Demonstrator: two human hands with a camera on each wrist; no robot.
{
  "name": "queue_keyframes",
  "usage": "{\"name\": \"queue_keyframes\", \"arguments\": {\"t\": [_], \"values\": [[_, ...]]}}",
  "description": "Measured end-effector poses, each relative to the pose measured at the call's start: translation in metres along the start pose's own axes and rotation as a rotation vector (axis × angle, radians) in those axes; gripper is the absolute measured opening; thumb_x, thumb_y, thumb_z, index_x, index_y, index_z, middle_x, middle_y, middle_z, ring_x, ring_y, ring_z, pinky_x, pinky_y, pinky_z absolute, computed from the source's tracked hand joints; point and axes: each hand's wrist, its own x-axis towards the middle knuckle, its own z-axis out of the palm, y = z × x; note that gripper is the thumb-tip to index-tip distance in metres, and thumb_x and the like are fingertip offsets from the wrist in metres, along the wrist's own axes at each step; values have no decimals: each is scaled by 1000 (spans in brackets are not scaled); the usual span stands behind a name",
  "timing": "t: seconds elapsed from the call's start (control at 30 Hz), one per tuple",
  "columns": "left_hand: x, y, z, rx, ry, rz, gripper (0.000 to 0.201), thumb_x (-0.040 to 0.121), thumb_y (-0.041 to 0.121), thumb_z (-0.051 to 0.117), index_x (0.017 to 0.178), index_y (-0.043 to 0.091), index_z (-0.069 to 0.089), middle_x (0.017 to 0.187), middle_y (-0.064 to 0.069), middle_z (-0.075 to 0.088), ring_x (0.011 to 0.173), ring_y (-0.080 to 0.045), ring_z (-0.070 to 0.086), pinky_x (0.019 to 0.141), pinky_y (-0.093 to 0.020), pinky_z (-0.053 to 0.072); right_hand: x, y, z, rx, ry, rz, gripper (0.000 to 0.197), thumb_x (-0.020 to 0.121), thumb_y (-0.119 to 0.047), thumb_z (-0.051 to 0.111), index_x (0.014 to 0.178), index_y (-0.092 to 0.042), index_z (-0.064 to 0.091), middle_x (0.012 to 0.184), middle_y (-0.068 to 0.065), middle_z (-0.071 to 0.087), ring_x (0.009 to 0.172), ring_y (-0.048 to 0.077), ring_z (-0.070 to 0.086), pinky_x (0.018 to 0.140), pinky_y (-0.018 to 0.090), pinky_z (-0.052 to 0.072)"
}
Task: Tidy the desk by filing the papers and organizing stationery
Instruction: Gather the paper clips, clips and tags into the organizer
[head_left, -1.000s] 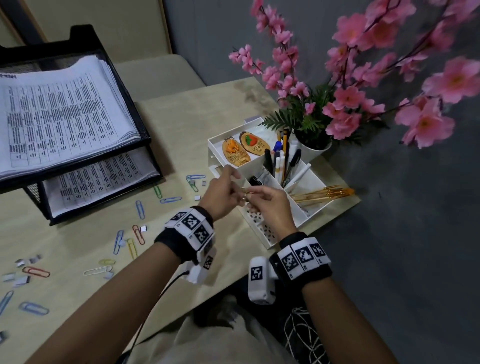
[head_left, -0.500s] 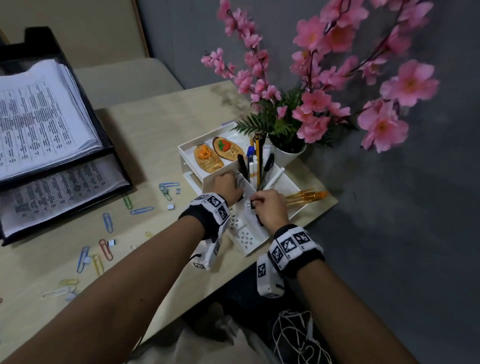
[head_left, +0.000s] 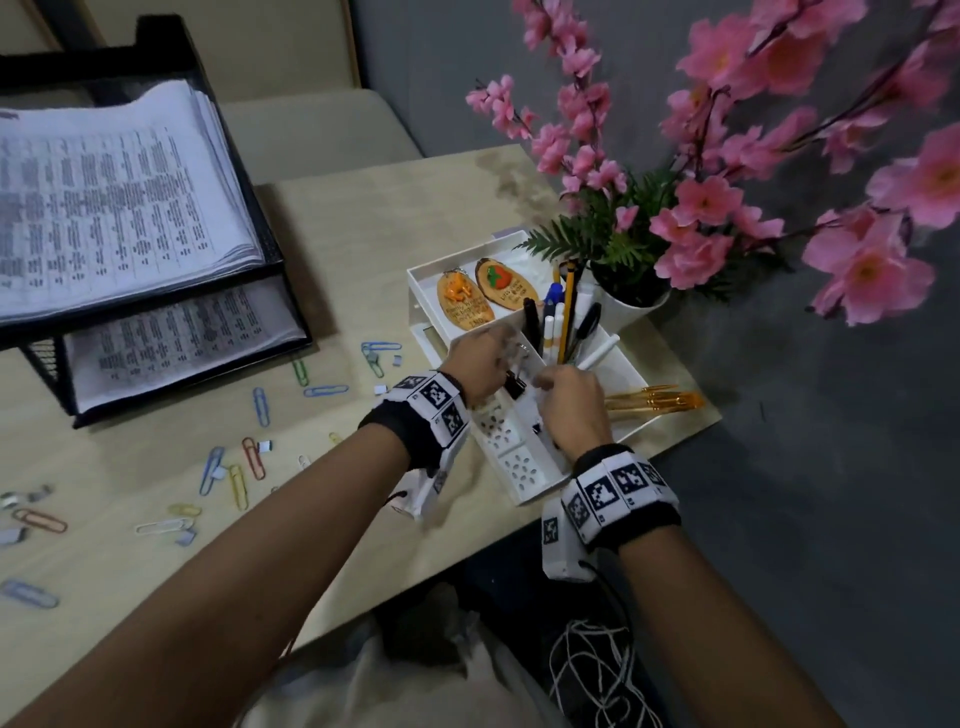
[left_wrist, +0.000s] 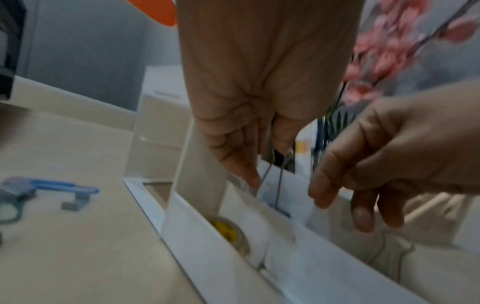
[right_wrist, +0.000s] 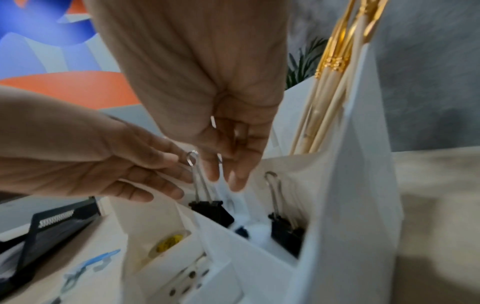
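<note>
- The white organizer (head_left: 524, 470) sits at the desk's (head_left: 363, 218) right corner, split into compartments.
- Its tall cup holds pens (head_left: 558, 322) standing upright; a side slot holds gold-tipped brushes (head_left: 654, 400); the back tray holds two oval wooden tags (head_left: 465, 306).
- The black paper tray (head_left: 270, 244) at the left has printed papers (head_left: 104, 208) stacked on both levels.
- Coloured paper clips (head_left: 249, 457) lie scattered on the desk between tray and organizer.
- The left hand (head_left: 480, 358) pinches the wire handle of a black binder clip (head_left: 514, 385), which hangs over a narrow compartment.
- The right hand (head_left: 571, 405) hovers just beside it, fingers loosely spread and pointing down, holding nothing that I can see.
- Only the right wrist view shows a second binder clip (right_wrist: 285, 232) standing in the same compartment, and something yellow (right_wrist: 170, 241) in the neighbouring one.
- The left wrist view shows only the held clip's wire arms (left_wrist: 272, 174) below the fingertips; its black body is hidden.
</note>
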Motion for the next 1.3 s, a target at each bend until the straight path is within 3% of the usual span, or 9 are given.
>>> {"name": "queue_keyframes", "arguments": {"t": [0.07,0.13,0.23,0.4,0.47,0.57,0.73,0.93,1.3], "values": [[-18,-11,-19,-140,3,-3,31,92,9,47,122,7,54,122,-15,62,113,-26,58,97,-31,44,-5,-11,1,94,100,-58,24,88,2,47,98,-3,68,107,19,67,100,31,60,86,33,49],[-40,-29,-38,-389,42,-46,15,93,11,49,97,11,64,100,-16,68,86,-16,69,80,-27,52,-11,-31,10,164,123,-176,20,85,3,46,83,1,65,92,18,68,85,28,60,72,28,45],[-68,-64,-58,-952,200,-283,22,96,10,42,79,14,55,66,-5,68,49,1,64,53,-14,45,-13,-64,38,228,46,-337,20,81,4,45,81,2,65,86,18,69,84,32,61,71,32,43],[-112,-128,-70,-1824,452,-525,33,100,19,34,83,1,55,54,-6,71,51,-11,70,53,-14,55,-2,-103,89,48,-209,-392,33,85,1,44,110,-3,66,117,19,64,112,32,56,93,32,43],[-124,-145,-69,-1977,486,-557,35,100,21,34,84,-3,55,56,-11,71,51,-16,70,52,-17,56,4,-106,106,-80,-258,-411,30,85,2,44,107,0,64,118,22,59,111,35,54,90,34,43],[-133,-160,-68,-2041,494,-607,36,99,23,35,87,-3,56,59,-14,71,51,-19,71,49,-20,57,9,-104,124,-222,-268,-477,19,84,4,44,90,4,62,108,22,55,102,35,55,80,34,42],[-134,-170,-70,-2072,460,-655,36,99,22,36,83,-4,56,59,-16,71,51,-20,70,47,-20,56,18,-109,131,-183,-264,-430,24,79,7,45,92,4,65,106,23,57,98,37,56,82,37,44],[-130,-169,-66,-2011,396,-712,35,99,18,37,79,-4,56,53,-16,69,47,-20,69,46,-18,55,42,-132,132,-108,-82,-397,23,84,2,46,95,3,67,108,24,55,95,38,57,78,37,46],[-127,-172,-54,-1971,387,-762,31,99,15,34,80,-2,53,52,-16,68,47,-21,69,46,-18,55,42,-120,136,-11,-122,-298,19,76,7,50,87,3,66,101,21,63,95,34,58,74,28,42]]}}
